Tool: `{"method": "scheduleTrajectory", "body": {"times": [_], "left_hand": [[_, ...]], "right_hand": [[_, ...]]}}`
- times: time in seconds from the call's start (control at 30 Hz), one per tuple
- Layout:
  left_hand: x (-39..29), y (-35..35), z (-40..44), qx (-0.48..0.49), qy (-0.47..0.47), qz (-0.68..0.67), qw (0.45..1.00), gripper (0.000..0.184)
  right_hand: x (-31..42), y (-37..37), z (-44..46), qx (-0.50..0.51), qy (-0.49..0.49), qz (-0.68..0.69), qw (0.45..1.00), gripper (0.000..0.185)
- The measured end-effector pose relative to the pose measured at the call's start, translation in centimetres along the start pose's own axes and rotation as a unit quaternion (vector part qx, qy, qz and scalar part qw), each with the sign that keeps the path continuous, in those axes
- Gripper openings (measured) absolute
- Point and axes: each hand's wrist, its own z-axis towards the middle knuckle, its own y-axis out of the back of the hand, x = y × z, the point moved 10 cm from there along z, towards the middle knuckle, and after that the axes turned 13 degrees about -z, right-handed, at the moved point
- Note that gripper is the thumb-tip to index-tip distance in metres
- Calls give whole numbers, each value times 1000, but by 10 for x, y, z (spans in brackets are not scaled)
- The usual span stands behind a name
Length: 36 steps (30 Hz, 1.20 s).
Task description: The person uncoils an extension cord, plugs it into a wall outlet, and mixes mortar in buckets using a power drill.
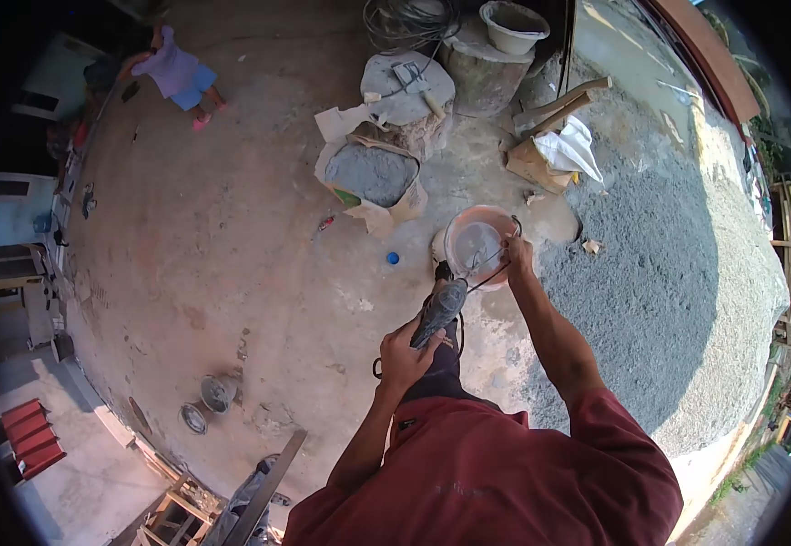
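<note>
My left hand (405,358) is closed around the body of a dusty grey-black power drill (441,309), held in front of my legs and pointing at the bucket. A dark cord loops near my left wrist. At the right side of an orange-pink bucket (455,238), my right hand (517,256) has its fingers curled on the thin bucket handle (489,280) by the rim. Pale grey, wet-looking mix (479,244) lies inside the bucket. Whether the drill's tip reaches into the mix I cannot tell. A small blue cap (393,258) is on the floor left of the bucket.
An open sack of grey powder (373,175) stands ahead, before a concrete stump (405,91) with tools on it. A grey sand pile (637,264) spreads to the right. Farther off are a white basin (514,29), metal pails (218,393) and a person (172,71).
</note>
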Motion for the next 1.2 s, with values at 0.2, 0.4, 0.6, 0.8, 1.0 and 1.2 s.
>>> {"method": "scheduleTrajectory", "body": {"times": [0.2, 0.4, 0.6, 0.8, 1.0, 1.2], "left_hand": [[86, -55, 170, -36, 78, -12, 996, 40], [167, -111, 306, -47, 95, -56, 993, 35], [167, -111, 406, -54, 57, -57, 995, 43], [163, -117, 529, 49, 56, -12, 997, 44], [155, -121, 665, 111, 30, 61, 992, 40], [210, -143, 744, 162, 19, 201, 966, 46]], "right_hand": [[-5, -46, 210, -2, -82, -36, 996, 32], [20, -86, 390, 35, -78, -49, 995, 57], [61, -114, 461, 1, -88, 6, 996, 25], [93, -112, 504, -25, -7, -22, 999, 26], [115, -39, 393, -179, 80, 45, 979, 46], [43, -25, 257, -112, -116, 32, 986, 49]]}}
